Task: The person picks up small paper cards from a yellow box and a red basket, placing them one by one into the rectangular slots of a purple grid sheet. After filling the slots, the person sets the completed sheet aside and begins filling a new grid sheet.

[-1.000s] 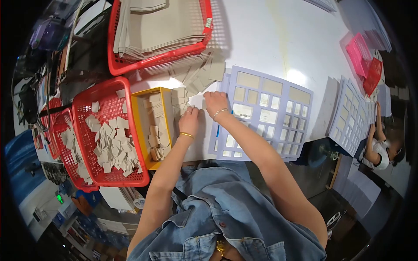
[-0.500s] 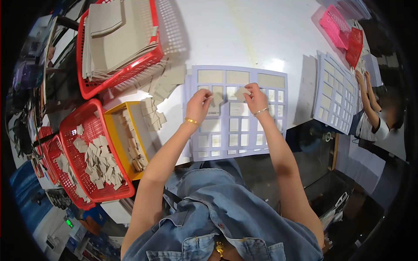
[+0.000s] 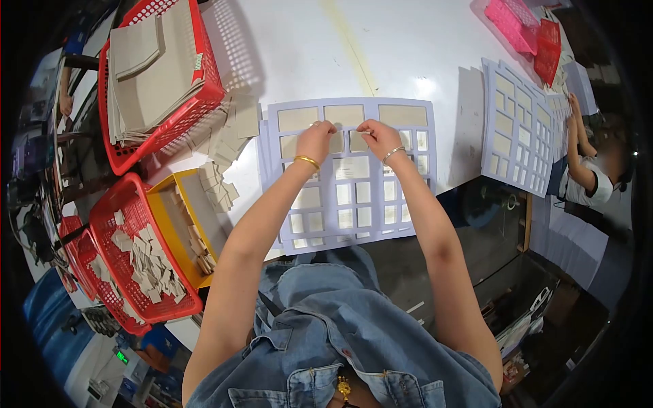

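Observation:
A pale lavender panel [image 3: 372,109] with many rectangular windows lies on the white table in front of me. Beige cardboard pieces fill its top row of windows and several others; white paper shows in the rest. My left hand [image 3: 316,141] is closed, fingertips pinched at the upper edge of a beige cardboard piece [image 3: 337,143] in the second row. Just to the right, my right hand [image 3: 382,141] pinches another small cardboard piece [image 3: 357,141] over the neighbouring window. My fingers partly cover both pieces.
At left stand a red basket [image 3: 212,88] of large cardboard sheets, a red basket [image 3: 109,214] of small pieces and a yellow box [image 3: 161,204]. Loose cardboard pieces [image 3: 231,129] lie beside them. More lavender panels [image 3: 507,126] and another person's arm [image 3: 577,129] are at right.
My hands have moved up and closer together, bringing the two cardboard pieces into the second-row windows. The view has shifted, so the panel appears farther left.

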A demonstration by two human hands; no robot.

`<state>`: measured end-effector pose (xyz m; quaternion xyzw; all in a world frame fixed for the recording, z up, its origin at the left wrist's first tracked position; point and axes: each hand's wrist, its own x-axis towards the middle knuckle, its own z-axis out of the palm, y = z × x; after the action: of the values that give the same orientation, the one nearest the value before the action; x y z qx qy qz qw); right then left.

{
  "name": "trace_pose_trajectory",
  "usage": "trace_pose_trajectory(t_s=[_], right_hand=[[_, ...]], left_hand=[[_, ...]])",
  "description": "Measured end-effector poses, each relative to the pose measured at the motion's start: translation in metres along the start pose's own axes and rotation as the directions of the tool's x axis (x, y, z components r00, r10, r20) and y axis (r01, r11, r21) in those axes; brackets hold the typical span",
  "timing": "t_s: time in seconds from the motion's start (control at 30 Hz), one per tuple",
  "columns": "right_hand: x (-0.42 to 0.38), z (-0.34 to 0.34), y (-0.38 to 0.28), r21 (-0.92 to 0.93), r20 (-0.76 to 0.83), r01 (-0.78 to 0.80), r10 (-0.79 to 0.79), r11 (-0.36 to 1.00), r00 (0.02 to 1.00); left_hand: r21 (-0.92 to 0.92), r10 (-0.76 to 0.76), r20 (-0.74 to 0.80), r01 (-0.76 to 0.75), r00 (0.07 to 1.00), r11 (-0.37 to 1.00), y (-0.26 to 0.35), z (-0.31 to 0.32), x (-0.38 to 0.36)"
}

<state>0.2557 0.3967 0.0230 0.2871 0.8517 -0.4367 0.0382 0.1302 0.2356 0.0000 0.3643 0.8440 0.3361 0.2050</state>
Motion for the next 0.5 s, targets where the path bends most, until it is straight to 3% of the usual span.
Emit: trace_pose_trajectory(t_s=[0.1, 0.3, 0.5], right_hand=[[0.0, -0.002, -0.004, -0.025, 0.032, -0.026, 0.027, 0.999, 0.999], [-0.003, 0.015, -0.001, -0.287, -0.106, 0.158, -0.195, 0.945, 0.975], [-0.014, 0.025, 0.0, -0.369, -0.159, 0.169, -0.242, 0.914, 0.957]], left_hand=[[-0.004, 0.007, 0.033, -0.007, 0.999, 1.0, 0.001, 0.0, 0.002], [0.036, 0.018, 0.136, -0.023, 0.991, 0.999, 0.002, -0.004, 0.008], [0.004, 0.001, 0.162, -0.001, 0.987, 1.0, 0.001, -0.008, 0.01]])
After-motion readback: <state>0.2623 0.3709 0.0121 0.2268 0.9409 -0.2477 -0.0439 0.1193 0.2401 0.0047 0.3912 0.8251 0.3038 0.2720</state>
